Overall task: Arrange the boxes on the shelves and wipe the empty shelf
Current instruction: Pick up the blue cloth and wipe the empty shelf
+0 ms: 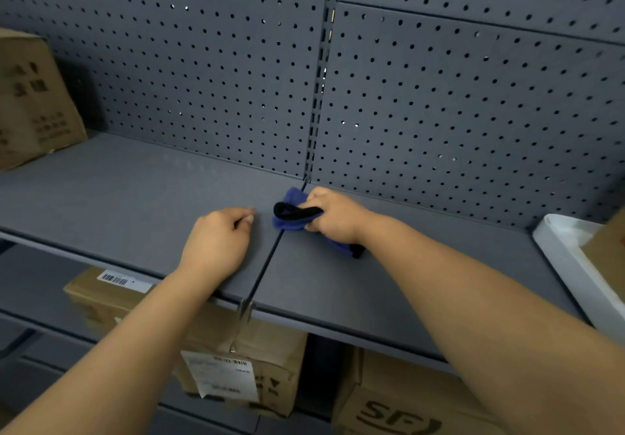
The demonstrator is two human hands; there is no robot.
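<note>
A right hand (pixel 333 216) grips a crumpled blue cloth with black trim (pixel 291 223) on a grey metal shelf (pixel 135 197), while the left hand (pixel 220 235) rests nearby, clenched and empty.

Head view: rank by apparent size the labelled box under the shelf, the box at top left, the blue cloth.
1-2. Labelled box, top-left box: about alike, one partly hidden, one cropped; unranked.
3. Blue cloth, bunched in the right hand.

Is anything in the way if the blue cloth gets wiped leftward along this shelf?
Yes. The left hand rests on the shelf just left of the blue cloth gripped by the right hand; a cardboard box sits at the far left end.
</note>
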